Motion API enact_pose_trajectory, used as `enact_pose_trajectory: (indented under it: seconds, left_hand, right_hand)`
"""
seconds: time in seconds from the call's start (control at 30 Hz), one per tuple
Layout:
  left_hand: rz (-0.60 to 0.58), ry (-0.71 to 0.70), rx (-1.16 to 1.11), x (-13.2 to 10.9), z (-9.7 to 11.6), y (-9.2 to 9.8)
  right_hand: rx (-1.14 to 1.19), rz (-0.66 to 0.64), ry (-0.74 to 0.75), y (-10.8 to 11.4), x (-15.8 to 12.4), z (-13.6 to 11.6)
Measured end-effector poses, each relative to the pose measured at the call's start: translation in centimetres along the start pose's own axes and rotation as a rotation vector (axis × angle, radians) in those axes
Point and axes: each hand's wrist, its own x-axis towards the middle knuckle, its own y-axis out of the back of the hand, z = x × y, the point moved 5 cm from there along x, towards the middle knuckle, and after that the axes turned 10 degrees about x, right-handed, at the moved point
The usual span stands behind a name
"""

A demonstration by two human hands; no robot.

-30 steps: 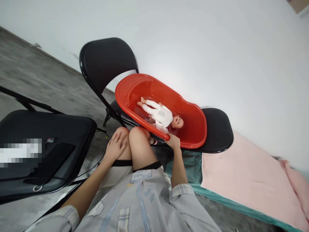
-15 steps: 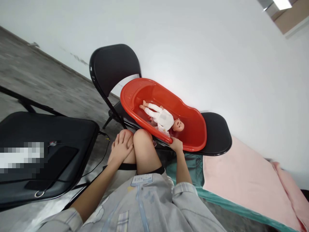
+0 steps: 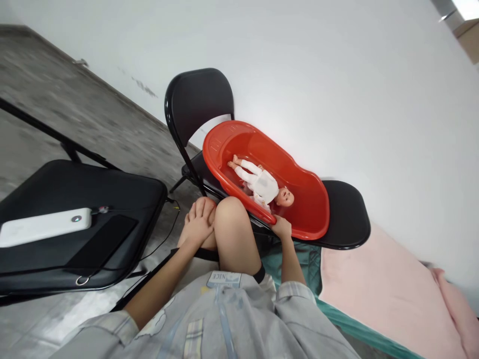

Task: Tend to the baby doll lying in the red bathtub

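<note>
A red baby tub (image 3: 307, 209) rests across the seats of two black chairs against the wall. Inside it a doll (image 3: 265, 186) in white clothes lies on its back, feet toward the upper left and head to the right. My right hand (image 3: 282, 228) grips the tub's near rim, close to the doll's head. My left hand (image 3: 196, 225) lies flat on my knee with its fingers spread, holding nothing.
At the left, a black chair (image 3: 123, 192) bears a white power bank (image 3: 45, 228), a dark phone-like slab (image 3: 102, 243) and cables. A pink cloth (image 3: 381, 284) over green fabric (image 3: 350, 319) lies at the lower right. A white wall (image 3: 337, 89) rises behind the tub.
The view has shifted, so the tub, doll and chairs appear farther right. The power bank now shows clearly. Both hands keep their places, on the knee and on the rim.
</note>
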Motion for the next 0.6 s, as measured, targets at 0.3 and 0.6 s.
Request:
enact_pose_trajectory:
  seconds: [0.3, 0.6]
  left_hand:
    - [0.068, 0.056, -0.082, -0.3, -1.5, 0.8]
    - [0.186, 0.208, -0.121, -1.1, -5.2, 0.5]
  right_hand:
    - [-0.002, -0.006, 0.008, -0.3, 0.3, 0.3]
    - [-0.004, -0.022, 0.039, -0.5, 0.6, -0.1]
